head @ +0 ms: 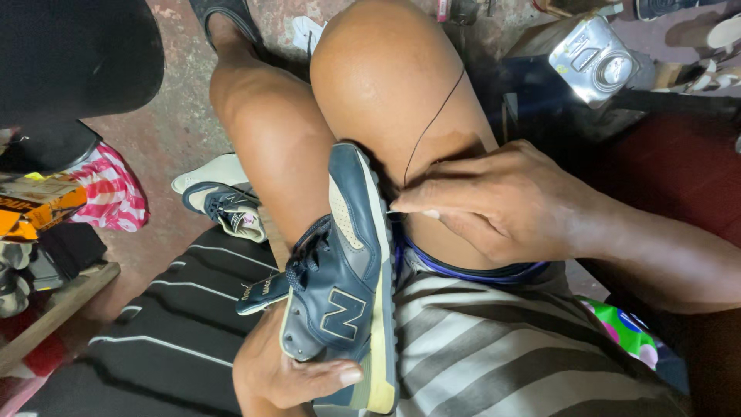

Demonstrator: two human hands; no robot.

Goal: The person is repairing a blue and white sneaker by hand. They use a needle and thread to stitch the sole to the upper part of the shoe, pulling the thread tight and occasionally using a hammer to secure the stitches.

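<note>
A navy sneaker (340,286) with cream trim and a yellowed sole lies on its side between my thighs, toe pointing away. My left hand (282,374) grips it around the heel from below, thumb across the side. My right hand (494,201) pinches a thin needle at the sole's edge near the toe. A black thread (432,123) runs from my fingers up over my right knee.
A second navy and cream sneaker (224,205) lies on the concrete floor by my left leg. A metal can (594,58) sits at the upper right. Pink striped cloth (112,193), packets and a wooden plank (54,313) crowd the left side.
</note>
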